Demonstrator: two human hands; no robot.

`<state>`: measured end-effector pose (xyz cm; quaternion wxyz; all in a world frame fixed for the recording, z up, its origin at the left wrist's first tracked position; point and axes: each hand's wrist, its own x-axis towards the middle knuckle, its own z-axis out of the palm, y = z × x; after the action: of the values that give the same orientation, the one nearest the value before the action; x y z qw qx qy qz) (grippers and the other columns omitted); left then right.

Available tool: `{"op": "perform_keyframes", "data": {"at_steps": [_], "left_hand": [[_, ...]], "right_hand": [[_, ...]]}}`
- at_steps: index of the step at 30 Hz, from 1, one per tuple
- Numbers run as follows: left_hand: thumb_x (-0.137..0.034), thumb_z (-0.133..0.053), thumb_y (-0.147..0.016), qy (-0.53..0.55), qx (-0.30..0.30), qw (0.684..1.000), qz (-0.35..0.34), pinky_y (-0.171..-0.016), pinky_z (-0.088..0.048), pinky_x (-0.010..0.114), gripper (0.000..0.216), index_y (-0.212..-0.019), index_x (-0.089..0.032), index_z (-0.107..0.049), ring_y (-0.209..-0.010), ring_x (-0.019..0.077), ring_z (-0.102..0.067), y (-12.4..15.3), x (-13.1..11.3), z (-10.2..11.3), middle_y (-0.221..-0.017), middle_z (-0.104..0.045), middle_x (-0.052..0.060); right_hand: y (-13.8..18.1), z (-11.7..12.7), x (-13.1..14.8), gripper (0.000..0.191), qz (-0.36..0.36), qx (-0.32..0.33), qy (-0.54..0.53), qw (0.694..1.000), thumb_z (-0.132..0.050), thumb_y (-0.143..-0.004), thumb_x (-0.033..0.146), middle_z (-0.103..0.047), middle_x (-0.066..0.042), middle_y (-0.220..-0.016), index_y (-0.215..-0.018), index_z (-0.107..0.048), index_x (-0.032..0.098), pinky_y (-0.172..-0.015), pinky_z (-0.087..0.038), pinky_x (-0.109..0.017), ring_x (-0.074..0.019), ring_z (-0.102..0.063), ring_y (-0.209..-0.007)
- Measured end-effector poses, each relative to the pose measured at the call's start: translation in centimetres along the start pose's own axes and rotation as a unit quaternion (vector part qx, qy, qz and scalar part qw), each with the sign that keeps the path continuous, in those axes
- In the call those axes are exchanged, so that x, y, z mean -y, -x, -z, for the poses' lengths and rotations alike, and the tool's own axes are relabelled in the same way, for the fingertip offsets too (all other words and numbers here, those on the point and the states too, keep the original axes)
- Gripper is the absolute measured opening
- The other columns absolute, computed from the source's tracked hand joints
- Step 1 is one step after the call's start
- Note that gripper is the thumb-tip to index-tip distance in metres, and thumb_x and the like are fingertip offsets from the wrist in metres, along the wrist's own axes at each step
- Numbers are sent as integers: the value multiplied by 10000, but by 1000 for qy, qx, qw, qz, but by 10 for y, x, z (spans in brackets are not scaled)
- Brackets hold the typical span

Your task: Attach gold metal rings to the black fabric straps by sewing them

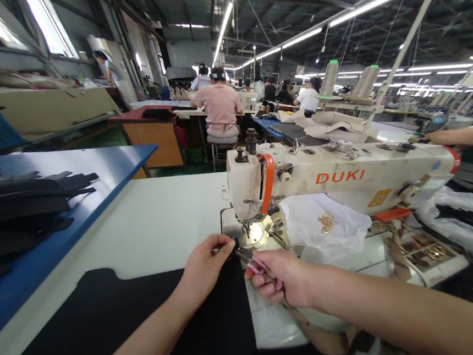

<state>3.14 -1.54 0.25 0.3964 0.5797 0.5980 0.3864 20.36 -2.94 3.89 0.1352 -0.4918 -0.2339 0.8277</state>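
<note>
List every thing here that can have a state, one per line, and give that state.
Left hand, pinched at the black fabric
Right hand, closed around the scissors
Scissors, held; blade opening unclear
Black fabric, spread out
Thread cones, upright
Ceiling lights, lit
Tray, uncovered
Gold-coloured pieces, loosely heaped

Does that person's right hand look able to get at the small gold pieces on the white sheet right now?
Probably yes: the gold pieces lie uncovered on the white sheet, with nothing obvious blocking the right hand. It holds scissors, though, which might hamper picking.
</note>
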Motion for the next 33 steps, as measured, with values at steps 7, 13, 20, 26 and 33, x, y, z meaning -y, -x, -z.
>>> {"op": "perform_keyframes", "data": {"at_steps": [7,13,20,26,33], "left_hand": [[-499,-585,-675,4,-6,1000,2,-598,-423,294,330,-755,-182,-629,-600,180,-554,1,0,0,-669,-630,5],[-468,-603,-691,25,-4,1000,-14,-605,-432,291,297,-754,-179,-629,-594,168,-549,1,4,1,-667,-624,-2],[-513,-655,-661,119,9,993,18,-591,-444,280,357,-749,-172,-603,-568,150,-541,6,-2,0,-636,-604,-15],[-542,-656,-654,148,-110,982,24,-645,-484,298,392,-755,-169,-590,-623,162,-579,3,0,1,-662,-620,-5],[-458,-516,-771,99,-286,953,14,-741,-501,352,278,-785,-181,-536,-745,192,-610,-13,20,7,-735,-592,9]], "right_hand": [[2,-3,6,439,-18,7,3,1000,-225,-969,330,-323,84,-449,-677,-482,124,-283,-93,-122,-17,-196,-274],[-4,-11,0,376,20,-28,-37,999,-269,-965,299,-310,88,-449,-657,-428,154,-303,-72,-128,-22,-178,-286],[4,-7,-15,366,80,-66,-84,991,-259,-963,305,-303,88,-470,-654,-394,162,-329,-78,-137,-20,-199,-306],[43,25,-38,388,150,-79,-44,985,-305,-951,390,-356,67,-544,-710,-484,144,-363,-115,-157,-26,-243,-352],[122,140,-52,390,290,-392,494,720,-426,-856,546,-623,-38,-780,-810,-603,201,-707,-448,-296,-211,-597,-771]]}}
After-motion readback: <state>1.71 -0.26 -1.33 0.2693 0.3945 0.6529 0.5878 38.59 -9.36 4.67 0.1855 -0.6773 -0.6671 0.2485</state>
